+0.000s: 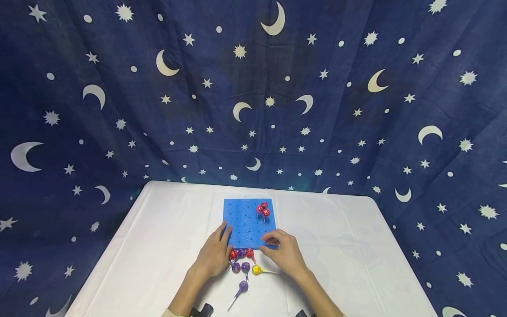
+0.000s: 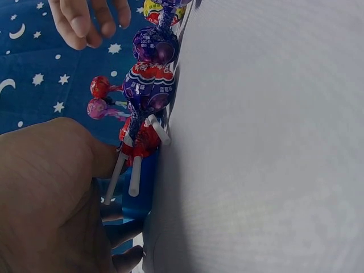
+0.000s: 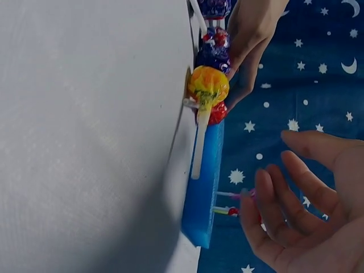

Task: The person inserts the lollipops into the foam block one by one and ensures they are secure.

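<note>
A blue foam board [image 1: 246, 229] with rows of small holes lies on the table. Along its front left side rests my left hand [image 1: 214, 255], fingers extended over the edge. Above the front right corner hovers my right hand [image 1: 286, 253], its fingers loosely bent with nothing between them. Three red-wrapped lollipops [image 1: 266, 212] stand upright in the board's back right part. Loose in front of the board lie a yellow lollipop [image 1: 257, 270], red lollipops [image 1: 250, 253] and several purple lollipops [image 1: 245, 267]. The left thumb is right by the nearest red one.
A white cloth covers the table [image 1: 325, 246]. Behind it hangs a dark blue curtain [image 1: 222, 145] with moons and stars. One purple lollipop [image 1: 243, 286] lies nearer the front, its white stick pointing toward the table's near side.
</note>
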Available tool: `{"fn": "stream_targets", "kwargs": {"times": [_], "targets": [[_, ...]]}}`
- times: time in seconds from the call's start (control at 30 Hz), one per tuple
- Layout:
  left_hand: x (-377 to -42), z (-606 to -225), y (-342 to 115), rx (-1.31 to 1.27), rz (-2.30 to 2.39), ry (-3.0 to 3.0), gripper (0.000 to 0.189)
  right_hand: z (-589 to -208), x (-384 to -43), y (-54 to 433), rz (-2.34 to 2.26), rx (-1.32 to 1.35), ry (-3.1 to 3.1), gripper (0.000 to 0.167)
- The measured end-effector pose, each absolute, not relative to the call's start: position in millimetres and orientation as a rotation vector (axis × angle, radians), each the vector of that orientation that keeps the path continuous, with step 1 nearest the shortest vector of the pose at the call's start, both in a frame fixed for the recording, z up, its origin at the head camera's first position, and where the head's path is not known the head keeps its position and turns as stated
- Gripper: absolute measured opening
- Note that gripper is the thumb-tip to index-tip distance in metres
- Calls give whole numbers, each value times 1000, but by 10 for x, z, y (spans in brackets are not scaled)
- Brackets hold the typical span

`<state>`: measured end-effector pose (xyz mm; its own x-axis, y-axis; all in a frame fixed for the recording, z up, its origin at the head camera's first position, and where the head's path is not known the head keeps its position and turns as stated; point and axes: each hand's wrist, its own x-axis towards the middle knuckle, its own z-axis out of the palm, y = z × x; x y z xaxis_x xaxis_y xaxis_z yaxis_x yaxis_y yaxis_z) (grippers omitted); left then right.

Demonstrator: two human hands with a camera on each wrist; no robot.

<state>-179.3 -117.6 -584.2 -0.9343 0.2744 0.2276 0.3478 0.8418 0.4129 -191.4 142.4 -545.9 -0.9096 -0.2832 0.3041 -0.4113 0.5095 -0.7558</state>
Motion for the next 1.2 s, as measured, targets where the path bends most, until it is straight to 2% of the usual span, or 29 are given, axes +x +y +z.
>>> {"fn": "stream_targets", "kwargs": {"times": [0.33,0.73,1.2], "targets": [[-1803,-5813,-1174,-442,-653,-2929,59,-5418,-1784,1394,1297,700,-2813,21],[-1797,-5802,-1172,-437,-641,-2942,59,-5540,-1689,1373,1162,828,-2882,23],[-1797,-5814,-1175,-440,-652,-2931,59,-5626,-1693,1329,995,823,-2978,25]]}}
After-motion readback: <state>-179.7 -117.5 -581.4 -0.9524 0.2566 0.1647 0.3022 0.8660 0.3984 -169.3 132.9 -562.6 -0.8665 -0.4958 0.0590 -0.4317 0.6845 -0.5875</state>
